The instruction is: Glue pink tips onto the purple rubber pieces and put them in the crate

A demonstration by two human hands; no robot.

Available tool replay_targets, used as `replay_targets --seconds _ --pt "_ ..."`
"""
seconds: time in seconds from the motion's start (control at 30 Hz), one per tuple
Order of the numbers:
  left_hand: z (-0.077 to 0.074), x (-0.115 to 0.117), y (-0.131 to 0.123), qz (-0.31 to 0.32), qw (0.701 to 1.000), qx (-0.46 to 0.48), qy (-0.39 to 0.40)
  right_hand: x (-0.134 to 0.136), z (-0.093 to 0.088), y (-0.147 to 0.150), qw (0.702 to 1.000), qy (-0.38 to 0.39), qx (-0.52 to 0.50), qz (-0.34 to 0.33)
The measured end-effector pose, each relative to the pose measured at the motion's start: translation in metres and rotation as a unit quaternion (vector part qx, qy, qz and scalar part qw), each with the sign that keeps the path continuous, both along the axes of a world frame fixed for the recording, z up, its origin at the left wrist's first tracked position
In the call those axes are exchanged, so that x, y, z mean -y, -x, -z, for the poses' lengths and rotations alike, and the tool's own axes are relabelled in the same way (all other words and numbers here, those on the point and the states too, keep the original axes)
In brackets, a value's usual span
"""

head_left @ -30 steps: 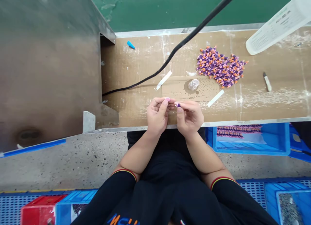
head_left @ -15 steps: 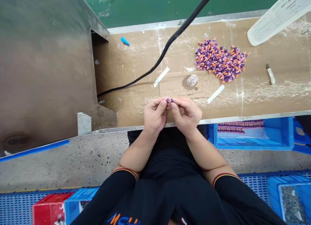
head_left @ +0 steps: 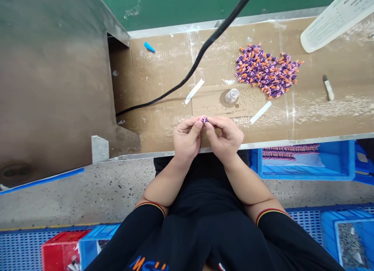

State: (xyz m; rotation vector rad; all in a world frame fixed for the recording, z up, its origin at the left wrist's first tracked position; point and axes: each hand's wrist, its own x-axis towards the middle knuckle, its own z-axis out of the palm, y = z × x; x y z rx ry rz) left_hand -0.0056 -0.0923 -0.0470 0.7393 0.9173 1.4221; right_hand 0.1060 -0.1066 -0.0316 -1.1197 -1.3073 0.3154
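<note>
Near the front edge of the cardboard-covered table (head_left: 163, 132), my left hand (head_left: 187, 137) and my right hand (head_left: 223, 138) meet fingertip to fingertip. Between them they pinch one small purple and pink piece (head_left: 205, 120); its finer details are hidden by the fingers. Beyond the hands stands a small clear cup (head_left: 231, 96) on a flat cardboard strip (head_left: 210, 103) with wet spots. A pile of purple, pink and orange pieces (head_left: 267, 70) lies behind and to the right of the cup.
A black cable (head_left: 187, 77) crosses above the table from a metal housing (head_left: 55, 80). Around lie a blue cap (head_left: 149, 47), a small marker-like item (head_left: 328, 88) and a translucent container (head_left: 330, 23). A blue crate (head_left: 306, 173) sits below the right edge.
The two hands' fingertips have drawn slightly closer around the small piece. The camera view has shifted a little.
</note>
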Motion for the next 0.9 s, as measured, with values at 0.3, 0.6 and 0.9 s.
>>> replay_targets --seconds 0.3,0.6,0.9 --pt "0.006 0.004 -0.006 -0.052 0.990 -0.080 -0.102 0.001 0.003 0.000 0.997 -0.033 0.050 0.042" --pt "0.001 0.012 -0.001 -0.081 0.945 -0.221 -0.225 0.001 0.004 -0.004 0.996 -0.043 0.058 0.047" --pt "-0.005 0.011 0.000 -0.073 0.922 -0.262 -0.274 0.003 0.002 -0.005 0.998 -0.036 0.035 0.034"
